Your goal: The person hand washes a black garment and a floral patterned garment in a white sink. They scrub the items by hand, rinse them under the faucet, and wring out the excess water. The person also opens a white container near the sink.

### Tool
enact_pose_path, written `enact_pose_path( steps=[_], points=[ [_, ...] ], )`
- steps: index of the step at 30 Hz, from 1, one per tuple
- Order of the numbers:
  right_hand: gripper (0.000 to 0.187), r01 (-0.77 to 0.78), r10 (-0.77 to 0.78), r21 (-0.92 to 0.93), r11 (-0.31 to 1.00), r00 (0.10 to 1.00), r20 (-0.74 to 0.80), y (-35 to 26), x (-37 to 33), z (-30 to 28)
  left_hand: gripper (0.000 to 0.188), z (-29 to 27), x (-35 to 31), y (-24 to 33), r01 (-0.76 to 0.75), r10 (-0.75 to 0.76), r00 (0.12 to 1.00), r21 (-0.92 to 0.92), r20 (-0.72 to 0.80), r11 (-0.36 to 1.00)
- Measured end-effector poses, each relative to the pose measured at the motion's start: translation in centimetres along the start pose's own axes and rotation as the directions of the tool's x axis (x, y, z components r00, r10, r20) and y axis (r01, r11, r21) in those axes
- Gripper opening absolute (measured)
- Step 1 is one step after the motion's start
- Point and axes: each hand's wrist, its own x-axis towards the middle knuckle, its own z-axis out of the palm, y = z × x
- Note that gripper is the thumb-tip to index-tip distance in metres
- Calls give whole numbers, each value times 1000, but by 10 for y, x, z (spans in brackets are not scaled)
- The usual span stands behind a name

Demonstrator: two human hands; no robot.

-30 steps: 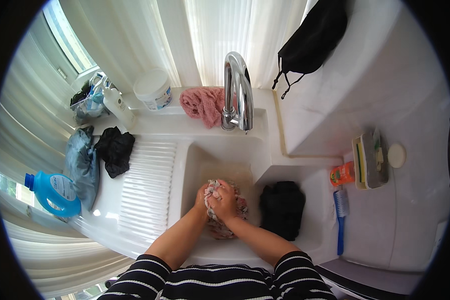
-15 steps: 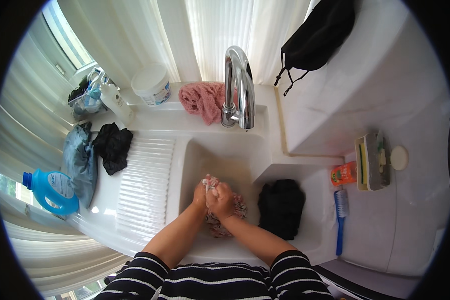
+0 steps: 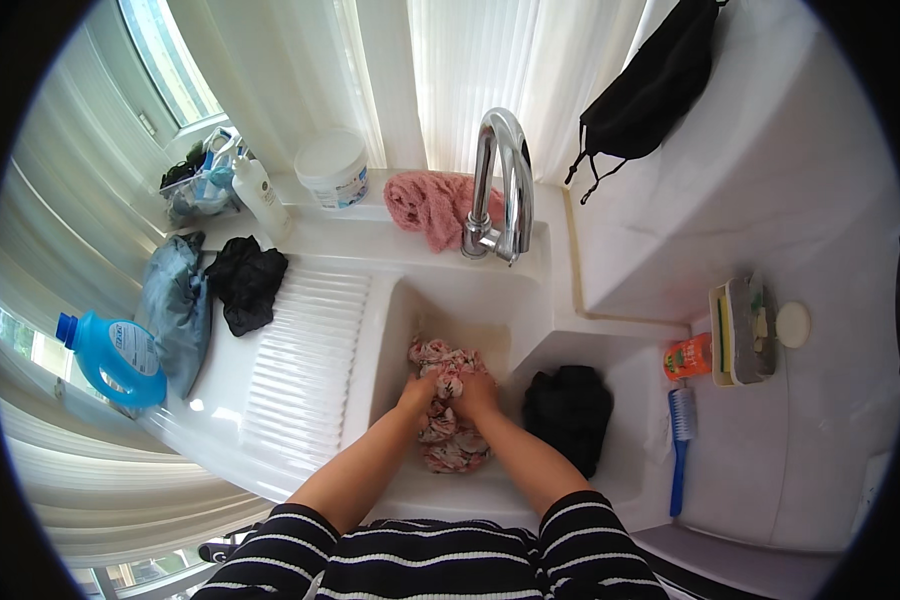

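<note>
A wet pink cloth with a dark and pale print (image 3: pixel 454 456) lies bunched in the white sink basin (image 3: pixel 383 340), in shallow cloudy water. Both my hands are down in the basin on this cloth. My left hand (image 3: pixel 418 392) grips it from the left side, fingers curled into the folds and partly hidden. From the right, my right hand (image 3: pixel 474 396) is closed on it too, close beside the left. Folds of the cloth bulge out beyond my hands and hang toward me below them.
A black garment (image 3: pixel 568 415) lies in the side basin at right. Left of the basin are a ribbed washboard (image 3: pixel 305 355), a black cloth (image 3: pixel 247 284), a grey-blue garment (image 3: pixel 177 310) and a blue detergent jug (image 3: pixel 120 360). The chrome faucet (image 3: pixel 515 190) arches behind. A blue brush (image 3: pixel 681 440) lies at right.
My hands have lowered and moved slightly right. The cloth, earlier squeezed together between them, now spreads out more loosely, with folds showing beyond my fingers. The whole view has shifted a little.
</note>
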Motion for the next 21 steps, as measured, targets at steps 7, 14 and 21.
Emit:
enact_pose_path(
  steps=[7, 14, 21],
  points=[
    [35, 115, -142, 906, 407, 988, -62, -30, -41, -71, 77, -14, -56, 21, 521, -448, 843, -248, 297, 817],
    [36, -77, -257, 964, -255, 966, 10, -77, -89, -142, 37, 23, -47, 21, 359, 256, 616, -555, 745, 750],
    [44, 33, -102, 990, -134, 994, -47, -23, -69, -143, 35, 15, -87, 43, 164, 283, 743, -574, 607, 802]
  ],
)
